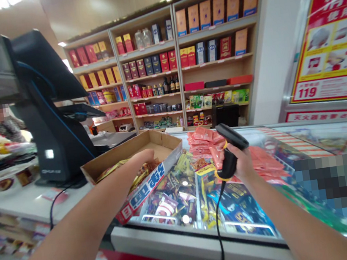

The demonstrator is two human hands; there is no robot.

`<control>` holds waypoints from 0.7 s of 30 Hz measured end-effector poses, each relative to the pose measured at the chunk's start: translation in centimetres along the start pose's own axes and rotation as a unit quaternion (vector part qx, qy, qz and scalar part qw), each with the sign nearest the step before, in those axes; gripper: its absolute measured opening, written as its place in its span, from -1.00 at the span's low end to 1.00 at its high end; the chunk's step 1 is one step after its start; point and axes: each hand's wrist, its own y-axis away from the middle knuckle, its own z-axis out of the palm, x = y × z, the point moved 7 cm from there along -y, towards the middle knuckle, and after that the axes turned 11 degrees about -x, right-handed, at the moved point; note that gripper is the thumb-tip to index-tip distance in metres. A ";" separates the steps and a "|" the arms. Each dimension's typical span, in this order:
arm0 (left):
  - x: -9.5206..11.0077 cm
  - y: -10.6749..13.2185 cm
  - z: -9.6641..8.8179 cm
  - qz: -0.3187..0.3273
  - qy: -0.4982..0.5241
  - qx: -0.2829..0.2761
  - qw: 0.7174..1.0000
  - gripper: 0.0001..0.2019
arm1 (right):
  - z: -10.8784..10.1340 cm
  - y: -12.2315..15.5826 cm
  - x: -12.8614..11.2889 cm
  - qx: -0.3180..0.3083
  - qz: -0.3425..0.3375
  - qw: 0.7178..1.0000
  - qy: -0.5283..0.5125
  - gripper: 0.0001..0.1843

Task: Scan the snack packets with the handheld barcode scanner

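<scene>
My right hand is closed around the grip of a black and yellow barcode scanner, held above the glass lid of a chest freezer. Its black cable hangs down over the freezer's front edge. My left hand reaches into an open cardboard box that rests on the freezer's left end. The fingers dip behind the box wall among yellow and red snack packets, so their grip is hidden.
A black point-of-sale terminal stands on the white counter at left, with a person behind it. Red packets lie on the freezer glass. Shelves of boxed goods and bottles line the back wall. A red and yellow poster hangs at right.
</scene>
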 end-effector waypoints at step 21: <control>10.5 5.9 4.1 0.070 0.387 0.084 0.916 -0.72 | 0.0 0.1 0.3 -0.015 0.007 1.000 0.016 -0.77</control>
